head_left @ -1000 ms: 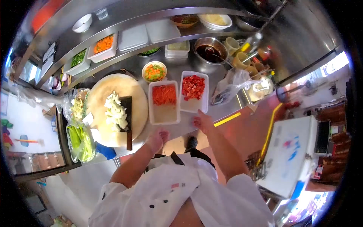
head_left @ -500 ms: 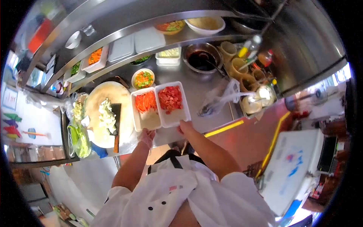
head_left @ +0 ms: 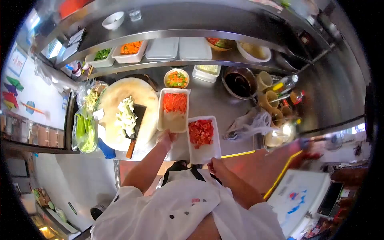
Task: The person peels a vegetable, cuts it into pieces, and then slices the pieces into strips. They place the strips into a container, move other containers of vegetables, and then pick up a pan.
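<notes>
My left hand (head_left: 167, 140) is closed on the near edge of a white plastic tub with orange-red shreds (head_left: 175, 103) at its far end. The fingers under that tub are partly hidden. In my right hand (head_left: 214, 164), pinched at the near right corner, is a second white tub (head_left: 208, 152) holding chopped red pieces (head_left: 201, 132). This one sits nearer my body, partly over the counter's front edge. To the left, a round chopping board (head_left: 140, 90) carries a pile of pale green chopped vegetable (head_left: 126, 118) and a cleaver (head_left: 137, 126).
A bowl of diced vegetables (head_left: 176, 79) stands behind the tubs. Further right are a bowl of dark liquid (head_left: 240, 83), a clear plastic bag (head_left: 250, 123) and several brown jars (head_left: 264, 81). Bagged green vegetables (head_left: 85, 130) lie left. A shelf (head_left: 160, 61) with containers runs along the back.
The tub of red pieces has come toward my body with my right hand, away from its place level beside the other tub. My view has shifted, showing more of the shelf.
</notes>
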Available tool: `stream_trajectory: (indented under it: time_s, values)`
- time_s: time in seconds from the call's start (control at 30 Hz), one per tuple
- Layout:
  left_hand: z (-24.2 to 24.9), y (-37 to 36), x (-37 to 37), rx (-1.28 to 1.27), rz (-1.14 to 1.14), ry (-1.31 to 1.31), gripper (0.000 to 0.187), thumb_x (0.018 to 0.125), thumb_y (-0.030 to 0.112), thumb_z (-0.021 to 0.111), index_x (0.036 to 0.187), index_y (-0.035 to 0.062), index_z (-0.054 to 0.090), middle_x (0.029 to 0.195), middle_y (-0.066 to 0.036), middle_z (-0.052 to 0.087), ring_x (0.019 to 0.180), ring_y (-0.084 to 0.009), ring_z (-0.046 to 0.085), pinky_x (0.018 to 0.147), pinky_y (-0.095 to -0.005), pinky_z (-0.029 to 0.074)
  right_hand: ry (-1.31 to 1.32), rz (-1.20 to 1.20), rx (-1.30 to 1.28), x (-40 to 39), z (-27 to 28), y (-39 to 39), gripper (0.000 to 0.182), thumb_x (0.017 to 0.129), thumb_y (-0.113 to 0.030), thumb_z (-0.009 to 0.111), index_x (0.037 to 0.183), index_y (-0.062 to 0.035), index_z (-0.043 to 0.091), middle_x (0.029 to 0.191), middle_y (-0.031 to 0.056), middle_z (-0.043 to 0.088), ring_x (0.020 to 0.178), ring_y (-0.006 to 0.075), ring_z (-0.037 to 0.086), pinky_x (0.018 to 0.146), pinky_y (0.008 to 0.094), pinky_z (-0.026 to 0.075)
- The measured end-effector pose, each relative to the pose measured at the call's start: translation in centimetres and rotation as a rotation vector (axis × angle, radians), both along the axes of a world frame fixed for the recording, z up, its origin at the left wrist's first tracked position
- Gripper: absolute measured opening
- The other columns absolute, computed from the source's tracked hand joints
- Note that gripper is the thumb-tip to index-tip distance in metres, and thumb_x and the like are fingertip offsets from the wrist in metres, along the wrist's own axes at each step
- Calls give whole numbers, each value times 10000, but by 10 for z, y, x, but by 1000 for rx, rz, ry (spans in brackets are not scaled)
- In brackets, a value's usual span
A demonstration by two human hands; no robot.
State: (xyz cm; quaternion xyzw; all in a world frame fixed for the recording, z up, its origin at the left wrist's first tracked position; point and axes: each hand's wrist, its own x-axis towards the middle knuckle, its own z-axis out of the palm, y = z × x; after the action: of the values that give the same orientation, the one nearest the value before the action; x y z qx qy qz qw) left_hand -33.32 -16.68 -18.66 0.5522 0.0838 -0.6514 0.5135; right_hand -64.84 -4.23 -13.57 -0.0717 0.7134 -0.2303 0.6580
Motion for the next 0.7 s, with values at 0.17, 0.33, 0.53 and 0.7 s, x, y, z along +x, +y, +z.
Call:
stream_trajectory:
  time_s: [0.17, 0.33, 0.53, 0.7]
  values:
    - [9, 38, 10, -47, -425, -60, 361, 1055, 332, 554, 1269, 46, 606, 1117, -105, 670, 986, -248, 650, 811, -383, 545, -69, -5, 134, -14, 31, 26, 198, 974, -205, 534, 935, -29, 616, 726, 103, 626, 562, 205, 585, 492, 310, 482]
    - [110, 62, -39, -414, -1494, -604, 504, 1003, 479, 614, 1317, 86, 646, 1273, -147, 667, 1077, -244, 648, 941, -400, 524, 147, -10, 27, -39, 27, 42, 142, 916, -183, 555, 861, -59, 598, 664, 69, 572, 520, 167, 530, 450, 281, 397]
    - [152, 79, -86, -120, -1091, -255, 437, 1028, 366, 611, 1296, 21, 630, 1160, -157, 699, 1022, -250, 677, 910, -378, 550, 235, -114, -151, -37, 87, 27, 152, 940, -220, 593, 836, -114, 562, 641, 15, 505, 509, 96, 486, 410, 256, 308]
    - [237, 45, -47, -47, -620, -101, 419, 1011, 235, 644, 1319, -28, 536, 1102, -156, 683, 1001, -274, 682, 944, -397, 573, 73, 224, -446, -13, 121, -29, 174, 1025, -279, 588, 956, -119, 577, 729, 21, 567, 539, 75, 477, 455, 241, 348]
